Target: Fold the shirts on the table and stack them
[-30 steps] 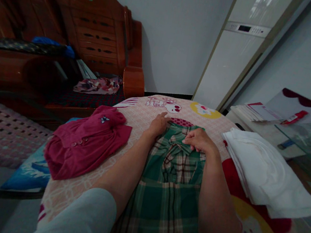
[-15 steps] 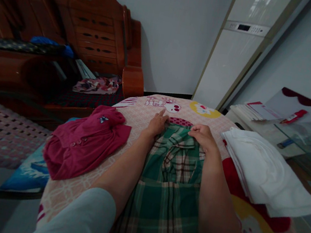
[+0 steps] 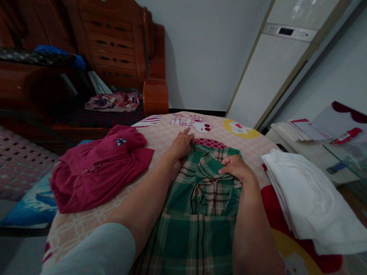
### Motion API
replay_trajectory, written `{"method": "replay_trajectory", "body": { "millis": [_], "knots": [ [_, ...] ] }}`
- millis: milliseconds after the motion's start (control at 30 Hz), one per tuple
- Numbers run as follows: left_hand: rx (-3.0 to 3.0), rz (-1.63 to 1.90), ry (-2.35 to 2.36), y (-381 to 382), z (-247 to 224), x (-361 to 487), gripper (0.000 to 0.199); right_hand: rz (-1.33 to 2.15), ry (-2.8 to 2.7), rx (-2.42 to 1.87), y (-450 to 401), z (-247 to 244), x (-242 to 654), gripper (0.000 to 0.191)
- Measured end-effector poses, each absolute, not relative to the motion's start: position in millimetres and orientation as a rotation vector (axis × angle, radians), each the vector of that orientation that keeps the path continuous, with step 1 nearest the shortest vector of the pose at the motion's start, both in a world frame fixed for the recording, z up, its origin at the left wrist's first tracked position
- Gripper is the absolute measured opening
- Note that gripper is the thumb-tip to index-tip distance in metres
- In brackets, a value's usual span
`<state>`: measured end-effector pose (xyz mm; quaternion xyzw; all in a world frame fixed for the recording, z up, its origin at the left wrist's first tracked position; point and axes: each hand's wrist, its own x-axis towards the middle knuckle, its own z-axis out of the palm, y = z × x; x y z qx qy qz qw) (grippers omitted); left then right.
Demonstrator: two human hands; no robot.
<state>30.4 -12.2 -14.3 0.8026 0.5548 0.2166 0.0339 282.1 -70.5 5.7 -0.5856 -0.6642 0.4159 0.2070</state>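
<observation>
A green plaid shirt [image 3: 196,244] lies lengthwise in front of me on a round table with a patterned pink cloth [image 3: 86,243]. My left hand [image 3: 181,145] rests at the far left corner of the shirt, its fingers stretched out over the edge. Closed in a pinch, my right hand [image 3: 237,168] holds a fold of the shirt near its far right side. Bunched cloth shows between the hands. To the left lies a crumpled magenta polo shirt [image 3: 102,173] with buttons; to the right, a folded stack of white cloth [image 3: 314,201].
Beyond the table stand a carved wooden chair [image 3: 98,32] and a tall white air conditioner [image 3: 274,68]. A pink woven chair [image 3: 4,163] is at the left. At the right, a side cabinet bears papers [image 3: 301,130] and a glass shelf [image 3: 359,164].
My right hand has drawn slightly nearer and to the right, with the shirt fold in its fingers. The left hand has shifted slightly left. The shirt's far end looks flatter and wider.
</observation>
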Motion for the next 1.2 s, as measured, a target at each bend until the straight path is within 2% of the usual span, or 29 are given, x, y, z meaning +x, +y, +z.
{"method": "replay_trajectory", "body": {
  "millis": [233, 400, 667, 900, 1000, 1200],
  "knots": [
    [2.495, 0.707, 1.603, -11, -15, 25, 0.035, 1.13, -1.842, -1.629, -70, 9, 283, 0.007],
    [2.51, 0.604, 1.615, -8, -21, 27, 0.04, 1.138, -1.838, -1.639, -71, 11, 280, 0.008],
    [2.454, 0.603, 1.746, -6, -19, 21, 0.033, 1.129, -1.879, -1.612, -75, 15, 281, 0.009],
    [2.203, 0.878, 1.942, -10, -9, 18, 0.034, 0.832, -1.265, -1.403, -65, 3, 262, 0.018],
    [2.08, 0.845, 2.05, -10, -8, 16, 0.034, 0.786, -1.254, -1.48, -63, -4, 254, 0.017],
    [1.929, 0.832, 2.031, -9, -6, 10, 0.03, 1.0, -1.392, -1.593, -66, -6, 261, 0.044]
  ]
}}
